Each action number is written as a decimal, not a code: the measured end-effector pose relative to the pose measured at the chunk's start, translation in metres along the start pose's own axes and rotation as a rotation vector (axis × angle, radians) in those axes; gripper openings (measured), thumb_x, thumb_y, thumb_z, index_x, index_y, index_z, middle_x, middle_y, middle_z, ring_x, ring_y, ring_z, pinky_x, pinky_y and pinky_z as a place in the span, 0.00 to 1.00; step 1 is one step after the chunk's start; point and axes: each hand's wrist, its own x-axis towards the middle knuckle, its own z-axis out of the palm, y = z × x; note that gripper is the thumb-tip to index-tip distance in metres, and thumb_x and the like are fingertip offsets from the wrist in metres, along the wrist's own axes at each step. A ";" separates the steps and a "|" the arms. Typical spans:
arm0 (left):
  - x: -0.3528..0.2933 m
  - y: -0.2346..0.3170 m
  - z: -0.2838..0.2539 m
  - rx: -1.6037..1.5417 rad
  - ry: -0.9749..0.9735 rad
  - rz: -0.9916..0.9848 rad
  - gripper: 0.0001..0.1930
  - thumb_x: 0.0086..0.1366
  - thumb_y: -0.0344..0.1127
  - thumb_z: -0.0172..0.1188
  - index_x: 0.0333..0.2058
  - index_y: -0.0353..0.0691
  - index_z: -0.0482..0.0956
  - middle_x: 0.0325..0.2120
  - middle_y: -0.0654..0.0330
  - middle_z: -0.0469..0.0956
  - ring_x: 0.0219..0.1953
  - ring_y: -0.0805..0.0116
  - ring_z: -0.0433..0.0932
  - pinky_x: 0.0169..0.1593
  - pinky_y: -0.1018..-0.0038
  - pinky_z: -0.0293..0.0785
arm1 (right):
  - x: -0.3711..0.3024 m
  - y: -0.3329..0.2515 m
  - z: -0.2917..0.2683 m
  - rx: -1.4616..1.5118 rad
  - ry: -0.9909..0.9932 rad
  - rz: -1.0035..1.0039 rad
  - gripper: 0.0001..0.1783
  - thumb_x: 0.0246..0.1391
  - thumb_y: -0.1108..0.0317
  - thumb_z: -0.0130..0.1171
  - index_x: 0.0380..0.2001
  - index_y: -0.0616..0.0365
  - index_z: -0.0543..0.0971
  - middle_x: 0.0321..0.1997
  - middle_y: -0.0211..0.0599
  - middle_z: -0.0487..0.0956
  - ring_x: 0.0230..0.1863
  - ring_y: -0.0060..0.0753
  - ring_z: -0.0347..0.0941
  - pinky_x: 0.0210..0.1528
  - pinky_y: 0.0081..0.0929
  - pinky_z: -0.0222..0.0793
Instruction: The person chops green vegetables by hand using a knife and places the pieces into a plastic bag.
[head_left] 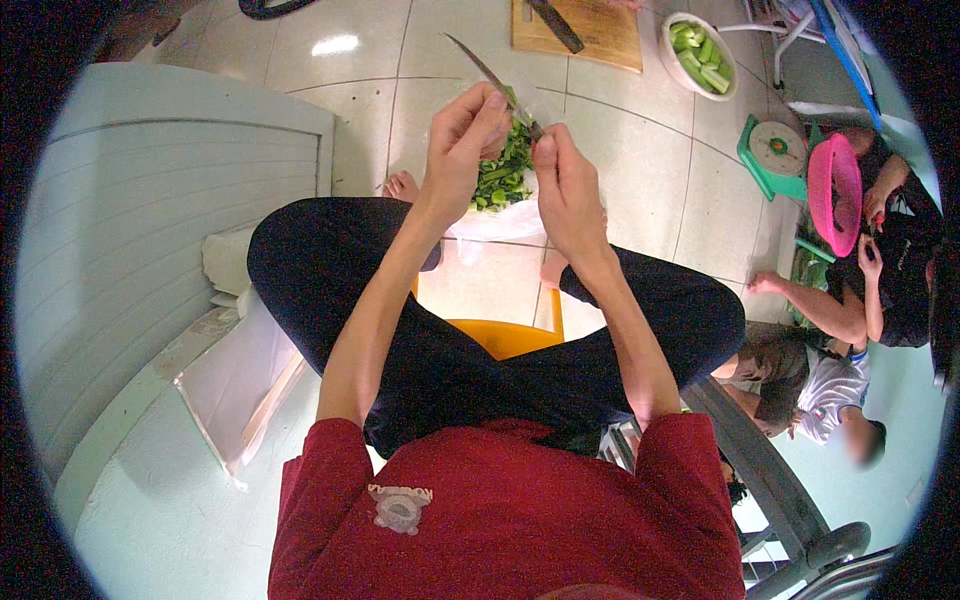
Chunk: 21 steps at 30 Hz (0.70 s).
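Observation:
Both my hands are raised in front of my knees, close together. My right hand (pixel 572 195) is closed around the handle end of a knife, its thumb lying along the top. The thin, dark knife blade (pixel 480 62) points up and to the left, past my left fingertips. My left hand (pixel 462 140) is closed in a pinch on a green vegetable piece (pixel 512 97), mostly hidden by the fingers and blade. Beneath my hands, chopped green vegetables (pixel 500 186) lie in a clear plastic bag (pixel 497 224) on the floor, partly covered by my hands.
Ahead, a wooden cutting board (pixel 605 30) holds a dark-handled knife (pixel 555 25). To its right are a white bowl (pixel 672 62) of green pieces, a green scale (pixel 760 165) and a pink basket (pixel 835 195) beside other people. A grey panel (pixel 180 200) stands left.

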 end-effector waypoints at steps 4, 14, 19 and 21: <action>0.001 0.000 0.001 -0.008 0.015 -0.039 0.16 0.76 0.40 0.49 0.27 0.43 0.65 0.19 0.74 0.57 0.20 0.85 0.52 0.24 0.81 0.48 | 0.000 0.001 0.000 -0.002 0.014 -0.002 0.22 0.73 0.54 0.40 0.38 0.65 0.68 0.29 0.59 0.71 0.31 0.63 0.69 0.36 0.47 0.65; 0.000 0.000 -0.002 0.076 -0.019 -0.051 0.13 0.75 0.39 0.51 0.30 0.41 0.69 0.21 0.74 0.58 0.22 0.85 0.54 0.25 0.81 0.49 | 0.001 -0.002 0.000 0.014 0.015 0.010 0.21 0.73 0.55 0.40 0.36 0.65 0.67 0.28 0.58 0.71 0.30 0.63 0.69 0.35 0.46 0.65; -0.003 0.002 0.003 0.229 -0.078 -0.042 0.13 0.74 0.42 0.52 0.30 0.44 0.69 0.20 0.75 0.58 0.22 0.83 0.55 0.26 0.80 0.49 | 0.004 0.003 0.000 0.052 0.031 0.054 0.20 0.73 0.56 0.41 0.36 0.65 0.68 0.25 0.55 0.72 0.28 0.58 0.70 0.32 0.43 0.65; -0.002 -0.001 -0.002 0.191 -0.083 -0.091 0.13 0.74 0.43 0.52 0.30 0.44 0.68 0.21 0.75 0.58 0.23 0.84 0.54 0.26 0.80 0.49 | 0.005 0.007 0.002 0.088 0.081 0.004 0.19 0.73 0.57 0.42 0.37 0.64 0.69 0.24 0.53 0.72 0.26 0.53 0.69 0.32 0.40 0.65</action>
